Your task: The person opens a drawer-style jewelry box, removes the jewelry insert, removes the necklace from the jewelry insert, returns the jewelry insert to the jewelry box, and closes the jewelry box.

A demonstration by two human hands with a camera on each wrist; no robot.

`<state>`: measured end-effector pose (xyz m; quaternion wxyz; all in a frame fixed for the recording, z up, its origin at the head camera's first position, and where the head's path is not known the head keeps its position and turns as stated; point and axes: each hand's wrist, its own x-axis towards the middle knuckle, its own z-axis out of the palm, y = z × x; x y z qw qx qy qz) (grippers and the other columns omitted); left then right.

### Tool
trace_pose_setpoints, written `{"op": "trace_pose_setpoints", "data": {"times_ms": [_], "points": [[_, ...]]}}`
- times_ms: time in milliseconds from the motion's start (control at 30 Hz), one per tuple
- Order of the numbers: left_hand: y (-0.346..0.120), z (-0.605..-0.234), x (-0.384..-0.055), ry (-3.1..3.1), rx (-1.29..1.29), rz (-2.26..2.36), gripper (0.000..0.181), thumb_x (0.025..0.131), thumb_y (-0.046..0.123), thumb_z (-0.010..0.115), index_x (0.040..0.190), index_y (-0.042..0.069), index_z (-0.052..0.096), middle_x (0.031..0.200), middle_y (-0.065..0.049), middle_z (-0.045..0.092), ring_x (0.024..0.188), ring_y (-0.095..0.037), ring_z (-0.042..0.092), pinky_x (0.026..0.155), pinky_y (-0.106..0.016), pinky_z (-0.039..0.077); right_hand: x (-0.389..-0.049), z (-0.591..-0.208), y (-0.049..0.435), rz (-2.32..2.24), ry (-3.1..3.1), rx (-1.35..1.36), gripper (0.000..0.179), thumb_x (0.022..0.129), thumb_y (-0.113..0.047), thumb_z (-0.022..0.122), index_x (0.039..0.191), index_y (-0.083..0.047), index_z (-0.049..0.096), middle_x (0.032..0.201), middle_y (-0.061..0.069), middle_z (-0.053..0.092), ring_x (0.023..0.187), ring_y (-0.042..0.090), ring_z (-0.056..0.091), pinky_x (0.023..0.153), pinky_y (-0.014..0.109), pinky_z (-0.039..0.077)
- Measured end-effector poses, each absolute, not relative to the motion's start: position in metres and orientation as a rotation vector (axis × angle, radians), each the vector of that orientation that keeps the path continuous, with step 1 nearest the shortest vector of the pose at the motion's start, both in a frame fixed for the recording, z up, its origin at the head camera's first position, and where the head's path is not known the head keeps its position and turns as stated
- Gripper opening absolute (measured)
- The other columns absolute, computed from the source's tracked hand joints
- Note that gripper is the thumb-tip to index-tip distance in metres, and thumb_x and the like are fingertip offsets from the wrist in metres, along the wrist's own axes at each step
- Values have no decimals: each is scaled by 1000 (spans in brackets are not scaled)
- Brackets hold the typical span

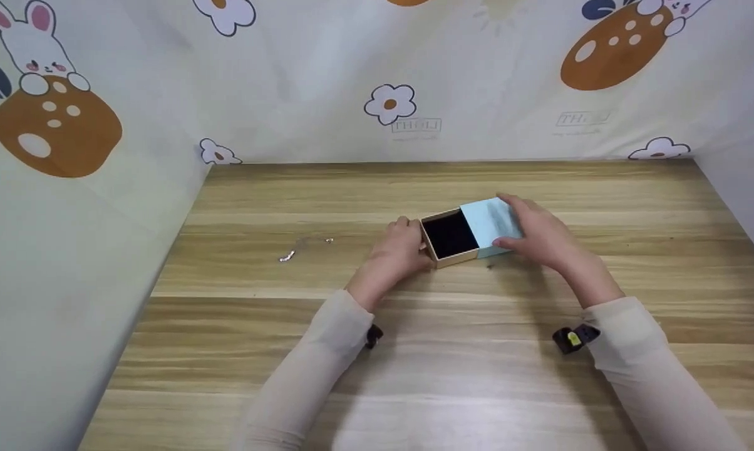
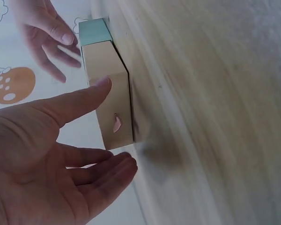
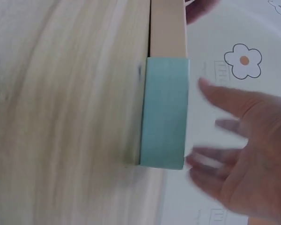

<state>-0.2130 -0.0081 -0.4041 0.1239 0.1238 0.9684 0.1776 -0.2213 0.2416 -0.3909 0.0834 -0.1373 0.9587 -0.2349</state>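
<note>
A small box lies on the wooden table, its light-blue sleeve [image 1: 483,224] partly off a tan drawer [image 1: 457,257]. Black padding [image 1: 450,234] lines the drawer. On the drawer's end, a short pink ribbon tab [image 2: 117,123] shows in the left wrist view. My left hand [image 1: 397,249] is at that end, thumb against or just before the tan face, fingers loosely bent by the corner. Around the sleeve's right end my right hand [image 1: 540,234] is spread, blurred in the right wrist view; whether it touches, I cannot tell. A thin silver chain-like piece [image 1: 287,255] lies farther left.
A small shiny end piece [image 1: 329,240] lies right of the silver piece, perhaps joined by a fine chain. Behind the table [image 1: 327,351] hangs a pale printed cloth [image 1: 314,125], which also covers the left side. A small dark speck [image 1: 490,267] is by the sleeve.
</note>
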Motion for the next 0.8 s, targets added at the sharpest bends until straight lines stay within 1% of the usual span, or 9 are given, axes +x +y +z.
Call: {"op": "trace_pose_setpoints", "data": {"times_ms": [100, 233, 400, 467, 567, 667, 767, 800], "points": [[-4, -407, -215, 2812, 341, 562, 56, 79, 29, 83, 123, 2, 62, 119, -12, 62, 107, -25, 58, 96, -38, 51, -220, -389, 241, -662, 2817, -310, 87, 90, -23, 73, 157, -4, 20, 151, 35, 37, 138, 50, 39, 114, 63, 33], [6, -410, -219, 2822, 343, 581, 53, 82, 31, 82, 123, 3, 64, 119, -11, 63, 106, -24, 60, 96, -37, 52, -222, -388, 236, -650, 2817, -266, 86, 90, -24, 73, 157, -4, 22, 147, 36, 43, 133, 49, 45, 111, 63, 37], [19, -413, -221, 2870, 393, 458, 54, 88, 39, 75, 129, 6, 61, 121, -10, 64, 110, -23, 62, 93, -38, 55, -223, -391, 229, -633, 2863, -280, 81, 88, -25, 75, 153, -3, 31, 140, 36, 50, 125, 50, 52, 104, 62, 43], [24, -414, -221, 2886, 440, 392, 55, 91, 40, 71, 133, 7, 58, 122, -9, 64, 112, -23, 62, 93, -38, 56, -223, -393, 227, -621, 2887, -292, 79, 88, -26, 75, 151, -2, 34, 136, 37, 53, 121, 51, 55, 101, 63, 44], [29, -415, -220, 2878, 514, 351, 55, 94, 36, 68, 140, 8, 53, 126, -9, 62, 116, -24, 62, 94, -38, 55, -222, -395, 224, -610, 2919, -297, 77, 87, -28, 76, 149, -2, 38, 132, 37, 56, 117, 53, 56, 97, 64, 45], [32, -416, -220, 2856, 561, 339, 59, 96, 31, 65, 147, 8, 45, 133, -9, 59, 121, -24, 58, 98, -38, 54, -222, -395, 222, -612, 2929, -294, 76, 87, -29, 76, 148, -1, 39, 132, 36, 56, 117, 52, 56, 97, 63, 45], [31, -414, -221, 2843, 571, 333, 58, 97, 27, 63, 150, 10, 43, 137, -8, 56, 124, -24, 56, 100, -38, 53, -224, -394, 224, -602, 2917, -302, 75, 88, -30, 75, 147, 0, 39, 133, 36, 56, 118, 51, 57, 98, 62, 45], [30, -412, -222, 2842, 563, 338, 54, 98, 26, 61, 148, 12, 46, 137, -8, 57, 124, -24, 56, 101, -38, 52, -224, -393, 225, -602, 2907, -304, 75, 89, -30, 75, 148, 0, 39, 134, 36, 55, 119, 50, 56, 99, 62, 45]]}}
